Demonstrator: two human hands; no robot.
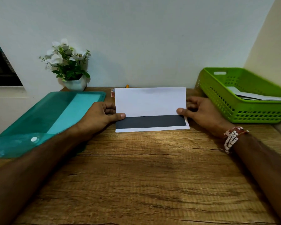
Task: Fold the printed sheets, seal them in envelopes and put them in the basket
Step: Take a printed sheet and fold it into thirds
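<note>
Seen from the head camera, your left hand (102, 114) and right hand (199, 111) each pinch a side edge of the printed sheet (150, 101) at the far middle of the wooden table (136, 176), thumbs on the near face and fingers curled behind it. The sheet's white flap stands raised toward the wall, while its lower part lies flat on the table, showing a dark printed band (150, 121) with a white margin along the near edge. The green basket (217, 95) sits at the far right, near your right hand, with white papers (253, 96) lying inside; whether they are sealed envelopes cannot be told. A teal plastic folder (55, 114) lies at the left, partly hidden by your left forearm, a potted white-flowered plant (75, 84) stands behind it, and a beaded bracelet (232, 137) circles your right wrist.
</note>
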